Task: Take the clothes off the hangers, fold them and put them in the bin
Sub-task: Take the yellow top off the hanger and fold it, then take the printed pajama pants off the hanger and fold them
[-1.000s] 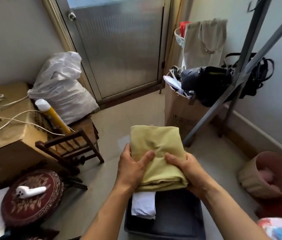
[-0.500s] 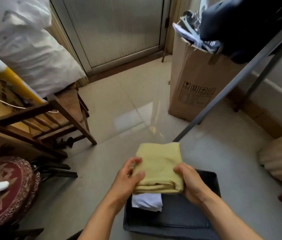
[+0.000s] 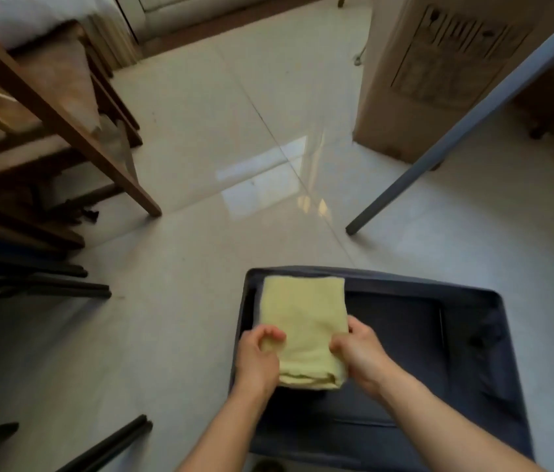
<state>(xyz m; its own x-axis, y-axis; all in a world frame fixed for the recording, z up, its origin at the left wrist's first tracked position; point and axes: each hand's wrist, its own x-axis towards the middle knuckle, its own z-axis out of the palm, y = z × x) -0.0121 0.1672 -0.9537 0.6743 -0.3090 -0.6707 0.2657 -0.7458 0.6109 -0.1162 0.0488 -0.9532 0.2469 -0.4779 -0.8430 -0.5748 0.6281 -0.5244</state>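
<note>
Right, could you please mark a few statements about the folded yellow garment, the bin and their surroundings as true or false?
1. The left hand and the right hand both grip the folded pale yellow garment. True.
2. A brown cardboard box stands on the pale tiled floor beyond the dark blue fabric bin. True.
3. The garment is over the bin's right half. False: it is at the bin's left side.
4. The slanted grey metal pole has its foot inside the bin. False: its foot rests on the floor, apart from the bin.
</note>
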